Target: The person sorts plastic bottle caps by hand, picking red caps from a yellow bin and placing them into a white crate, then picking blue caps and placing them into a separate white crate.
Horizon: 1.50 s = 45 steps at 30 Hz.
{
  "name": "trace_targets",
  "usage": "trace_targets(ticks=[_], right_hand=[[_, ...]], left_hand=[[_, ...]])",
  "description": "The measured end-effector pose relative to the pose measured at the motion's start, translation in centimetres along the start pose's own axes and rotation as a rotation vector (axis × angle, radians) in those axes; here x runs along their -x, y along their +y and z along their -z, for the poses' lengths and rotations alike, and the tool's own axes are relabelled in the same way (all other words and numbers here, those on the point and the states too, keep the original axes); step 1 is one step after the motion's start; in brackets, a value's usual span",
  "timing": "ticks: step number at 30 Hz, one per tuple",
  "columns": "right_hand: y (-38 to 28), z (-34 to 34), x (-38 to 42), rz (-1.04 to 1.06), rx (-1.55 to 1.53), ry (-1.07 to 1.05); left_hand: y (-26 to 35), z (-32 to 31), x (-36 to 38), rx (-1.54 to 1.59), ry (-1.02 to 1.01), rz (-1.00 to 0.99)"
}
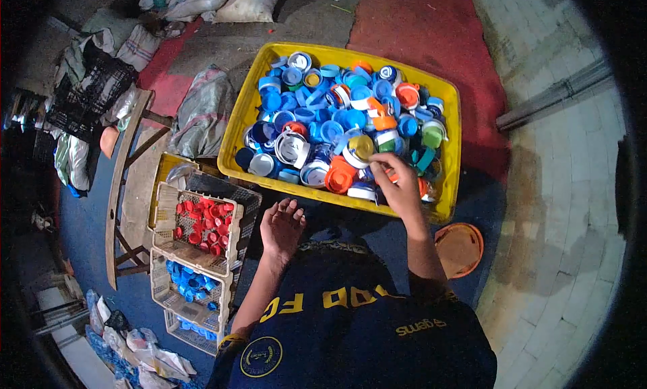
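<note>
A yellow tub [344, 55] full of blue, white, orange and green plastic caps lies in front of me. My right hand [397, 185] is over the tub's near side, its thumb and fingers bent together beside a white cap with a yellow inside [360, 148]. What the fingertips hold, if anything, is too small to make out. Just outside the tub's near edge, my left hand [283, 229] is raised with its fingers loosely curled and apart, holding nothing. An orange cap [340, 175] lies left of my right hand.
Left of my left arm, stacked crates hold red caps [204, 224] and blue caps [190, 281]. A wooden bench [126, 187] stands farther left. An orange round container [459, 250] is on the floor at right, near the wall [566, 207]. Sacks [249, 2] lie beyond.
</note>
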State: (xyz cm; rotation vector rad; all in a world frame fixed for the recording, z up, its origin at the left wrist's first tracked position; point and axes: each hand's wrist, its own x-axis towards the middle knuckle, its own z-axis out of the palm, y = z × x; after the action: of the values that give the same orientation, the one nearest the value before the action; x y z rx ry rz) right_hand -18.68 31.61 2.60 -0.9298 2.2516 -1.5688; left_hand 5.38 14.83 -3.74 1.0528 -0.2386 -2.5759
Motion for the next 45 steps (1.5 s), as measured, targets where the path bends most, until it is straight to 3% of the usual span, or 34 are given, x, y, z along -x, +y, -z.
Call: trace_targets(ticks=[1,7,9,12,14,15,16,21,24,25,29,33,36,37,39,42,45], right_hand=[[-0.2,-0.4,-0.9,0.089,0.034,-0.019],[-2.7,-3.7,-7.1,0.177,0.060,-0.243],[-3.5,-5.3,-9.6,0.143,0.065,-0.335],[-4.5,-8.5,-14.5,0.272,0.164,-0.391],[-3.9,-11.9,-18.6,0.171,0.098,-0.443],[-3.0,-14.2,-20.6,0.253,0.140,-0.378],[-1.0,-16.7,-23.2,0.234,0.218,-0.445],[3.0,-26.1,-28.1,0.207,0.343,-0.241],[3.6,-27.1,-28.4,0.090,0.479,-0.357],[4.0,-27.4,-28.1,0.157,0.452,-0.263],[3.5,-25.3,-26.8,0.037,0.274,-0.445],[3.4,-24.1,-24.9,0.133,0.200,-0.244],[3.3,-23.5,-23.2,0.075,-0.049,-0.108],[1.3,-22.4,-22.0,-0.054,-0.180,-0.187],[-4.1,-19.3,-19.5,-0.311,-0.446,-0.338],[-3.4,-18.5,-17.1,-0.472,-0.760,-0.400],[-3.7,-18.2,-15.1,-0.472,-0.857,-0.396]], left_hand=[[0.3,-0.8,-0.3,-0.010,0.006,-0.033],[2.1,-1.9,-2.2,-0.137,0.028,-0.172],[2.8,-2.1,-2.3,-0.211,0.042,-0.130],[4.1,-2.6,-2.2,-0.265,0.051,-0.060],[5.0,-3.6,-1.0,-0.322,0.091,-0.010],[5.4,-2.5,-1.3,-0.370,0.043,0.005],[6.0,-2.3,-1.2,-0.467,0.037,-0.004],[9.5,-3.4,0.2,-0.852,-0.079,-0.078],[10.9,-4.0,0.4,-0.861,-0.130,-0.137],[11.0,-3.8,0.3,-0.818,-0.139,-0.167],[11.5,-4.6,-0.4,-0.691,-0.072,-0.294],[12.5,-5.0,-1.7,-0.603,-0.128,-0.396],[13.4,-6.3,-3.6,-0.761,-0.200,-0.553],[13.5,-6.0,-5.3,-0.747,-0.219,-0.596],[14.4,-9.2,-5.2,-1.031,-0.169,-0.822],[14.4,-10.7,-7.8,-1.275,-0.124,-1.169],[13.8,-10.6,-8.8,-1.340,-0.133,-1.162]])
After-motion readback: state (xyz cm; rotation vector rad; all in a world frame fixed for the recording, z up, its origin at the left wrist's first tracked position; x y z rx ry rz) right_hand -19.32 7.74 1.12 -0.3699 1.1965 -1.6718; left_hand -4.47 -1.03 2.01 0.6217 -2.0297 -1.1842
